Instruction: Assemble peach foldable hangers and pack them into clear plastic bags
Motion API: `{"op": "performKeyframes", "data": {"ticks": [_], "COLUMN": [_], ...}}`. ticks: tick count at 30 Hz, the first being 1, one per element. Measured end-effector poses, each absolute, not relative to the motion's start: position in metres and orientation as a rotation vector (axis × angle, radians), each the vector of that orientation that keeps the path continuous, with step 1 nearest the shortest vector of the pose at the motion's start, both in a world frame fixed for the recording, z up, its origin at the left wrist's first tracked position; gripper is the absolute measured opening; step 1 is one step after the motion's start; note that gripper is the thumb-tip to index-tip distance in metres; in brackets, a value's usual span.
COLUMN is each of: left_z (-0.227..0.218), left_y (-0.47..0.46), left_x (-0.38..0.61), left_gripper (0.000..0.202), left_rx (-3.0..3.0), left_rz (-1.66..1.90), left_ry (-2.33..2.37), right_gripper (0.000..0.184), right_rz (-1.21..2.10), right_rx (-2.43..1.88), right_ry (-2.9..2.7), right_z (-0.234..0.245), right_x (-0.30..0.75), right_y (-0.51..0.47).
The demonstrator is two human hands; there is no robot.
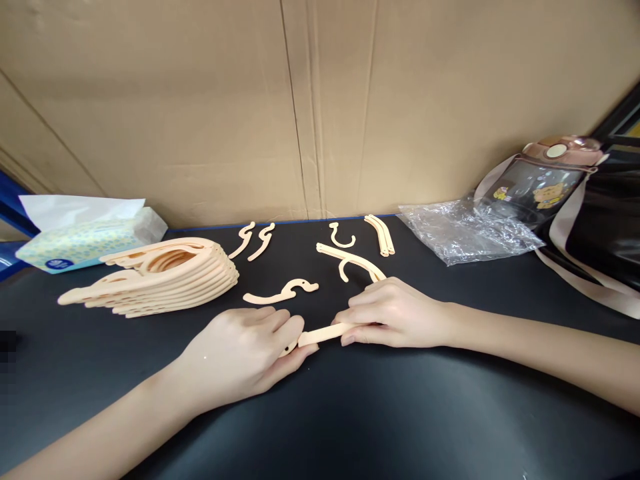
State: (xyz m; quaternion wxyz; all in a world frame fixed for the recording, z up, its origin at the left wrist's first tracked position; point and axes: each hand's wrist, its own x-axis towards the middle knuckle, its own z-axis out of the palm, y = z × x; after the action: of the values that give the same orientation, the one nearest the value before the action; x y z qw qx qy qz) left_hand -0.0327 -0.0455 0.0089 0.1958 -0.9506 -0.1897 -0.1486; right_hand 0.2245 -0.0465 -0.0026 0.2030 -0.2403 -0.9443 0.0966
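Both of my hands pinch the ends of one peach plastic hanger piece (323,333) low over the black table (350,413). My left hand (240,357) holds its left end with curled fingers; my right hand (395,313) grips its right end. Just behind the hands lie a wavy hanger part (283,293) and a curved arm part with a hook (350,261). A stack of several assembled peach hangers (160,277) rests to the left.
Two small hook pieces (254,241), a loose hook (341,237) and a bundle of curved arms (381,235) lie near the cardboard wall (320,100). A tissue pack (85,233) sits far left; a crumpled plastic bag (463,230) and a dark bag with a bottle (560,173) sit right.
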Motion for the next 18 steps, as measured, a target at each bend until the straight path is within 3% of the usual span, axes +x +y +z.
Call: {"op": "performKeyframes", "data": {"ticks": [8,18], "left_z": [0.0095,0.0078], "left_y": [-0.0450,-0.0421], "left_x": [-0.0334,-0.0348], "left_gripper": [0.037,0.035], "left_rx": [-2.696,-2.724], "left_rz": [-0.427,-0.418], "left_ry": [-0.538,-0.525], "right_gripper": [0.024,0.029], "right_rz": [0.235,0.200], "right_rx": [-0.662,-0.753], "right_ry": [-2.575,-2.484], "right_z": [-0.0057,-0.0014], "right_x": [0.2240,0.2244], "right_y": [-0.0462,-0.0479]}}
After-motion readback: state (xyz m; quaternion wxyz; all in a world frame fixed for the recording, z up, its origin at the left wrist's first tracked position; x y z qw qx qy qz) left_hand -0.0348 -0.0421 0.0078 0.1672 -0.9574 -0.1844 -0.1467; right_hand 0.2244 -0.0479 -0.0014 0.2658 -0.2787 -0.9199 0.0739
